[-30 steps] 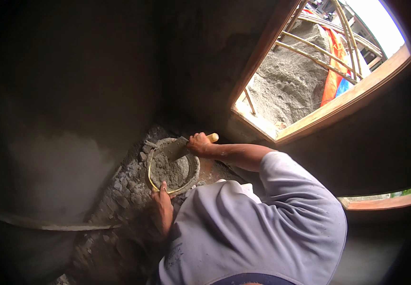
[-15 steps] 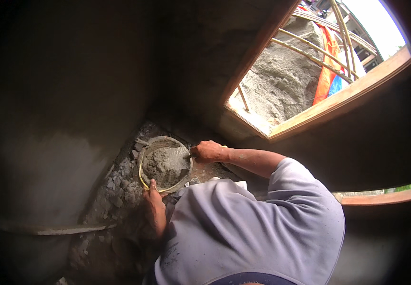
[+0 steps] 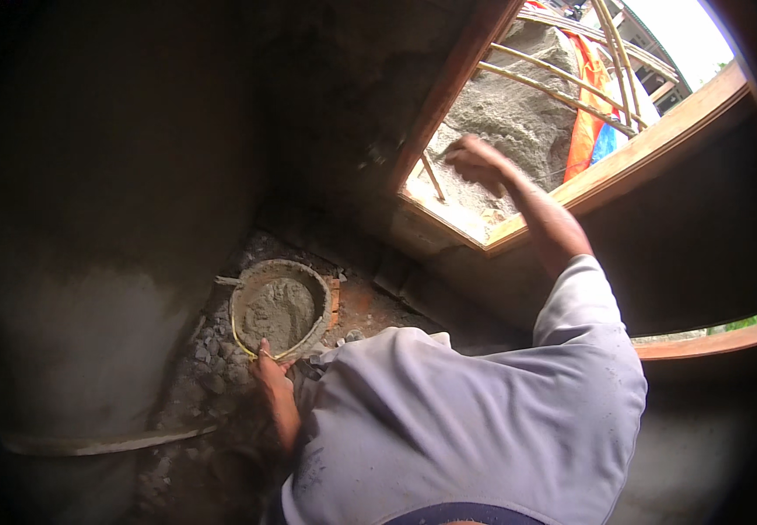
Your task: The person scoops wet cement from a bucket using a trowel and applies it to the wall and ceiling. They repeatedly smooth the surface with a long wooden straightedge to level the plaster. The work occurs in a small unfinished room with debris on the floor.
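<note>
A round bucket (image 3: 326,302) with a mortar-crusted rim stands on the rubble floor, holding grey wet mortar (image 3: 284,306). Along its left side runs a yellowish handle. My left hand (image 3: 271,369) grips the near rim, thumb on top and fingers curled beneath. Up and to the right, my right hand (image 3: 476,162) is raised before the window opening, smeared by motion. Its fingers are closed round a trowel handle, while the blade is hard to make out against the dark wall.
A wooden window frame (image 3: 562,206) borders the right side; outside are a sand heap (image 3: 518,96), bamboo poles and an orange tarp (image 3: 584,105). Orange bricks (image 3: 335,302) sit beside the bucket. Broken rubble (image 3: 212,359) and a long strip (image 3: 107,442) lie at the left wall.
My right hand has lifted from the bucket up toward the window, taking the trowel out of the mortar. My left hand stays on the rim. In the picture, the bucket sits slightly further left.
</note>
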`<act>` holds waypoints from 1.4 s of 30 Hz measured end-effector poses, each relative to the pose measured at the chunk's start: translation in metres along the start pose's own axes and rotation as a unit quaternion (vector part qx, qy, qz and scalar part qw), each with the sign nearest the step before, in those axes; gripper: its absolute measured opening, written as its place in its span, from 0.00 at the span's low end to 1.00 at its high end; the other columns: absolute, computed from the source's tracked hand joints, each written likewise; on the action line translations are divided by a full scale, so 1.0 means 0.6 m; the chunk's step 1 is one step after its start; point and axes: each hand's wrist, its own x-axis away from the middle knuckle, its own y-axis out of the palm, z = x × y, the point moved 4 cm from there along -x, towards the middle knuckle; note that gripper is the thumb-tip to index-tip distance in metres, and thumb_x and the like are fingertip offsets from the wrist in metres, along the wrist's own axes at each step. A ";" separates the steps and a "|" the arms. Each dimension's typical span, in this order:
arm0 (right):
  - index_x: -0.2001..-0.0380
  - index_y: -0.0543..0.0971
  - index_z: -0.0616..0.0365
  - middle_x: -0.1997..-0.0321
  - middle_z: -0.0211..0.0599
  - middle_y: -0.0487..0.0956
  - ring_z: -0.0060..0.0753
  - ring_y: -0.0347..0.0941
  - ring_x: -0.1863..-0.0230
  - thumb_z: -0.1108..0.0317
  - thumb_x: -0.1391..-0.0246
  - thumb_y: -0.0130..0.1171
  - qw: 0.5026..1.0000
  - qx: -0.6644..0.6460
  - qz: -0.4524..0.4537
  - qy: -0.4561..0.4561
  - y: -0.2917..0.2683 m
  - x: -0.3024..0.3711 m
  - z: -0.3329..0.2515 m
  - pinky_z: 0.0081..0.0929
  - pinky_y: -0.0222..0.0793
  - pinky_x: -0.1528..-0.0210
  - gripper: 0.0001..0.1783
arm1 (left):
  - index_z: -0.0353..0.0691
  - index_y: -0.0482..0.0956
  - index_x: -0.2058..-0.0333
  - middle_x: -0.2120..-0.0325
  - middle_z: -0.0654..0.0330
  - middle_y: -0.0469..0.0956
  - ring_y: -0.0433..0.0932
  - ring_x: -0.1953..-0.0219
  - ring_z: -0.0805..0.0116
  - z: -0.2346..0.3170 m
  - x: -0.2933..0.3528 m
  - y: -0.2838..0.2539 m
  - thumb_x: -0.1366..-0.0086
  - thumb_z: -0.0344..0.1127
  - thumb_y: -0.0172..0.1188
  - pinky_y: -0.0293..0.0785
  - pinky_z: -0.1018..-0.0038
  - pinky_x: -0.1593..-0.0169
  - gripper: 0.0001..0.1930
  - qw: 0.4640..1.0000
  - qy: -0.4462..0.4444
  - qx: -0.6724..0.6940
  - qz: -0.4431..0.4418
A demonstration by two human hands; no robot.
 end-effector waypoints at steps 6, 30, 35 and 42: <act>0.69 0.77 0.61 0.81 0.25 0.70 0.16 0.65 0.79 0.70 0.50 0.53 0.992 -0.090 0.074 -0.047 -0.069 0.033 -0.065 0.18 0.62 0.79 0.07 | 0.26 0.68 0.55 0.66 0.47 0.74 0.76 0.77 0.59 -0.003 -0.002 0.000 0.41 0.44 0.58 0.74 0.69 0.80 0.25 0.999 -0.001 0.008 0.035; 0.66 0.79 0.54 0.70 0.49 0.79 0.48 0.77 0.65 0.62 0.50 0.48 0.899 0.372 0.226 -0.039 -0.124 -0.013 -0.127 0.41 0.72 0.64 0.13 | 0.21 0.67 0.57 0.62 0.42 0.72 0.77 0.74 0.54 -0.003 0.004 0.005 0.41 0.40 0.58 0.77 0.68 0.79 0.24 0.999 0.012 0.030 0.010; 0.68 0.75 0.56 0.65 0.43 0.77 0.48 0.76 0.64 0.64 0.49 0.48 0.887 0.337 0.269 -0.166 -0.112 0.040 -0.164 0.41 0.72 0.65 0.10 | 0.21 0.67 0.56 0.62 0.42 0.72 0.76 0.73 0.54 -0.013 -0.010 0.006 0.41 0.41 0.58 0.76 0.67 0.79 0.25 1.000 -0.003 0.011 0.013; 0.65 0.78 0.55 0.69 0.43 0.79 0.47 0.76 0.65 0.61 0.56 0.62 0.944 0.159 -0.048 -0.285 0.067 0.126 -0.312 0.37 0.72 0.63 0.15 | 0.20 0.67 0.57 0.68 0.43 0.73 0.76 0.80 0.57 0.002 0.002 -0.002 0.41 0.40 0.57 0.74 0.69 0.82 0.24 1.000 0.014 0.011 0.017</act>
